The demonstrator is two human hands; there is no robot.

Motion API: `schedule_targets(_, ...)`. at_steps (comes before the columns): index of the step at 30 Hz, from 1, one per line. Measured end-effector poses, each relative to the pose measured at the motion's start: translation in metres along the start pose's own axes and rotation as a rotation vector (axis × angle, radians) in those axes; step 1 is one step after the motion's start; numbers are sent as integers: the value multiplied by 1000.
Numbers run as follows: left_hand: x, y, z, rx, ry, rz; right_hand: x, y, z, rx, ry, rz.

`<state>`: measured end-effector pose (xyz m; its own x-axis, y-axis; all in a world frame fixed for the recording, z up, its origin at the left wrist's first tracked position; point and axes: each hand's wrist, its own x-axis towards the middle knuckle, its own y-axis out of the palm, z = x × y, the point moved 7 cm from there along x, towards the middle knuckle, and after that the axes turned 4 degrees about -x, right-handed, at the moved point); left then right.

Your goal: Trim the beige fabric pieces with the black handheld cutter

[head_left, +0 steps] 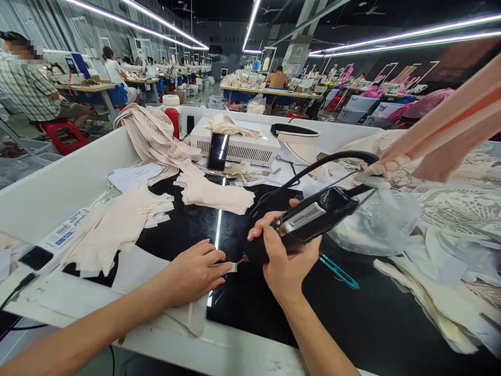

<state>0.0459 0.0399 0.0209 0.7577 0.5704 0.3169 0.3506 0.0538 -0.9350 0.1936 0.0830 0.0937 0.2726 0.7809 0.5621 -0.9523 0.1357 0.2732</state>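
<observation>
The small strip of fabric (230, 268) lies flat on the black worktop (250, 308), pinned under the fingertips of the left hand (193, 271), just left of the tool's tip. That hand presses down with fingers extended, not curled around anything, apparently to keep the piece from sliding where the tip meets it. Farther left of this hand, loose cut pieces of beige fabric (113, 230) spread over the surface, and beyond them a folded stack (213, 193) sits within easy reach.

The right hand (285, 258) is clenched around the black handheld tool (305, 222), thumb and fingers wrapped over its body, nose angled down toward the strip so the point touches or nearly touches the fabric's edge; which one cannot be told. Its black cable (321, 164) arches up and away behind the hand, staying off the work. Just right of this hand a teal clip-like tool (340, 272) lies on the worktop, and farther right a clear plastic bag (376, 222) rests beside piled lace.
</observation>
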Motion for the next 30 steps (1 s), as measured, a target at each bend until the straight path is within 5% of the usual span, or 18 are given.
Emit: schedule_targets(30, -24, -6, -3, -95, -63, -127, -8, -10, 10, -28, -10, 20)
